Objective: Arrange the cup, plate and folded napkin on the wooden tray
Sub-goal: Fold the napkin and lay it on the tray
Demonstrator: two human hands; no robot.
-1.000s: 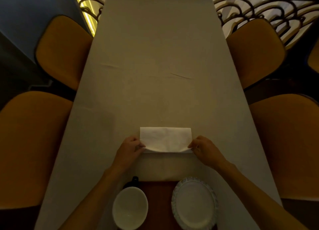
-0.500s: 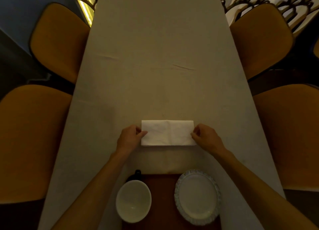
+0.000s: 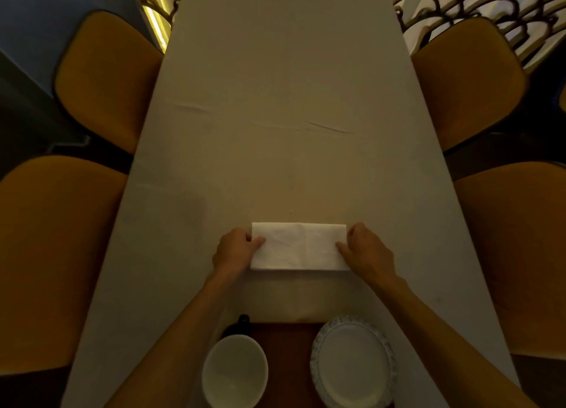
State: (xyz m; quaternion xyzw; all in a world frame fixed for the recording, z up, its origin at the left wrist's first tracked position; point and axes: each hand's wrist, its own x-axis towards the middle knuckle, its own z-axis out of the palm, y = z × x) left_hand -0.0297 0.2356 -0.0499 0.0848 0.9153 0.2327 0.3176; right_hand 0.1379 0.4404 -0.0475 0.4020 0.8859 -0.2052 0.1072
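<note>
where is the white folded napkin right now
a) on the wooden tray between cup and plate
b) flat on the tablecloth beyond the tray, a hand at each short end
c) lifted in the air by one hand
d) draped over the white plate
b: the white folded paper napkin lies flat on the pale tablecloth, past the brown wooden tray, with the left hand and right hand at its short ends.

A long table [image 3: 284, 107] under a pale cloth ran up the middle of the frame. Two mustard-upholstered chairs [image 3: 107, 80] stood along its left side and two more [image 3: 468, 80] along its right, all pushed close to the edge. At upper left a blue-grey wall [image 3: 46, 18] met a strip of yellow light [image 3: 153, 18]. At upper right dark scrolled ironwork [image 3: 490, 6] crossed a paler surface. The room was dim and warm-toned.
</note>
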